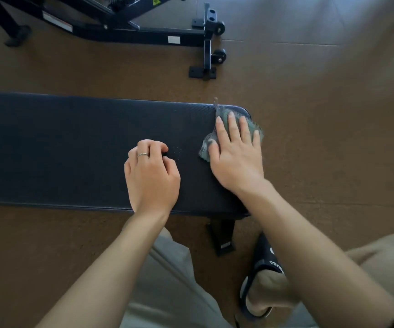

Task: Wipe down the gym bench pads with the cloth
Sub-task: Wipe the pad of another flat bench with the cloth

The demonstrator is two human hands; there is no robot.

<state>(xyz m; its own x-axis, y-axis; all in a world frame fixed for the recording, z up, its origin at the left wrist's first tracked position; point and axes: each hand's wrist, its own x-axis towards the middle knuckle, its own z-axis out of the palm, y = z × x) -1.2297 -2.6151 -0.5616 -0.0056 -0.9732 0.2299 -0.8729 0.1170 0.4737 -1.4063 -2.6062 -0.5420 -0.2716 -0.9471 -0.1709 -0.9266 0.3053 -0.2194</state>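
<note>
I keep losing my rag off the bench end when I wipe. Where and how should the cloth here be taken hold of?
Judging from its pose, take the cloth at the bunched edge beside the thumb of the right hand, coming from above. It lies flattened under straight fingers near the bench pad corner, its far edge overhanging, so curling fingers there should gather it.

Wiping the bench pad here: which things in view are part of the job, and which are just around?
In the job:
bench pad
cloth, pressed flat by the right hand
left hand, curled, resting on the pad

Just around:
black equipment frame
slipper
</note>
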